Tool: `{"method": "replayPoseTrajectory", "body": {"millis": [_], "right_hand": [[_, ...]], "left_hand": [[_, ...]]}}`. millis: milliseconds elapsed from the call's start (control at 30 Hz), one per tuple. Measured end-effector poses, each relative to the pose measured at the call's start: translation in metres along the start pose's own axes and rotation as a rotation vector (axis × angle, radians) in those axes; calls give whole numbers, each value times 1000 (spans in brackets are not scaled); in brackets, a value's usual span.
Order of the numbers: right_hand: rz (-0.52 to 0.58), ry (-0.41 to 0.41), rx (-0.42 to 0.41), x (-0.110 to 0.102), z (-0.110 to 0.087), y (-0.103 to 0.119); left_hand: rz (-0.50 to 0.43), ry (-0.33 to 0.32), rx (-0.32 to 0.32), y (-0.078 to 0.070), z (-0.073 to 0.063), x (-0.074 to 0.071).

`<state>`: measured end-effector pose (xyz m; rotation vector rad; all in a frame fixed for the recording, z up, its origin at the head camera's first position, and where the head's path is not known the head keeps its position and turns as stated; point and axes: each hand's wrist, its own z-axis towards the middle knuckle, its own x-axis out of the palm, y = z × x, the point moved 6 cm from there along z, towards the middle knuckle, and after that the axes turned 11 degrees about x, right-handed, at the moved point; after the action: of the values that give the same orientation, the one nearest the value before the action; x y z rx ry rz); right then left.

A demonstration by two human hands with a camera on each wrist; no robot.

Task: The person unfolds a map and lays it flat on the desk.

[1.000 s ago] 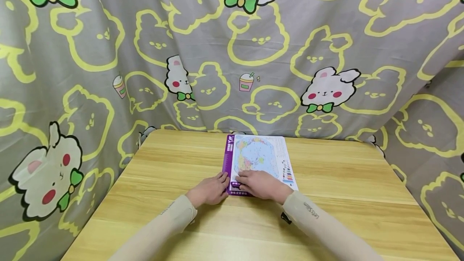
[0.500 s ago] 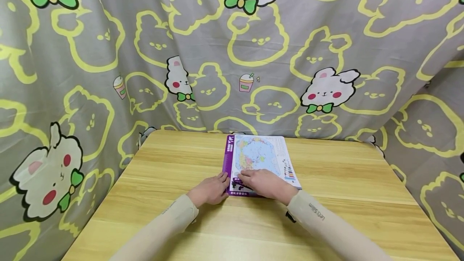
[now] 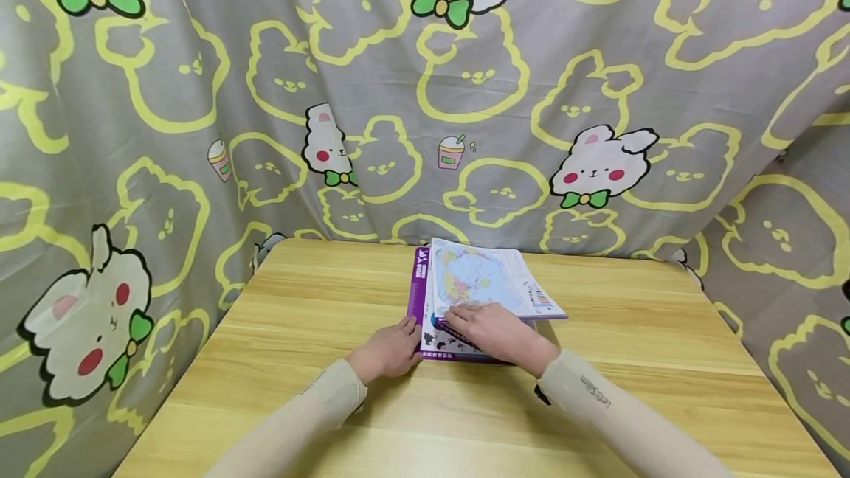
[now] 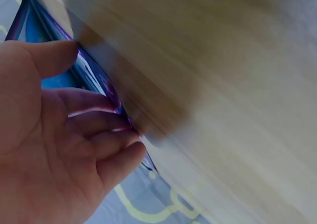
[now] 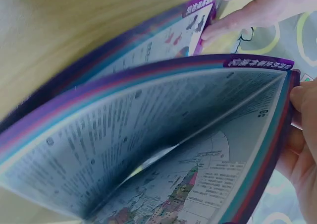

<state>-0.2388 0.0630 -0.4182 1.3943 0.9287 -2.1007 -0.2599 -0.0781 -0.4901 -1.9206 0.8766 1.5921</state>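
Note:
A folded world map, pale blue with a white legend side, lies tilted over a purple-edged printed sheet on the table. My right hand grips the map's near edge, which is raised off the sheet below. In the right wrist view the map's folded panels spread apart in a V, showing printed text inside, with the right-hand fingers at its edge. My left hand rests its fingertips on the sheet's near left edge. Seen from the left wrist, the left thumb and fingers touch that edge.
The wooden table extends on both sides of the sheets. A grey curtain with rabbit prints hangs behind the table and along both sides.
The right hand has drawn the folded map rightward and lifted its near edge, turning it askew and uncovering more of the purple-edged sheet. The left hand stays nearly in place.

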Motion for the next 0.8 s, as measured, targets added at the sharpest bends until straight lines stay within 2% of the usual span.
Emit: {"method": "replayPoseTrajectory", "body": {"millis": [367,600,800], "right_hand": [[-28,-97,-34,-18,-16,-12],[-12,-157,-23,-29,-25,-23],[26,-175,1,-38,-32,-33]], "left_hand": [[-10,-7,-35,-5,2,0],[-22,-1,-52,-5,1,0],[-47,1,-58,-2,-2,2]]}}
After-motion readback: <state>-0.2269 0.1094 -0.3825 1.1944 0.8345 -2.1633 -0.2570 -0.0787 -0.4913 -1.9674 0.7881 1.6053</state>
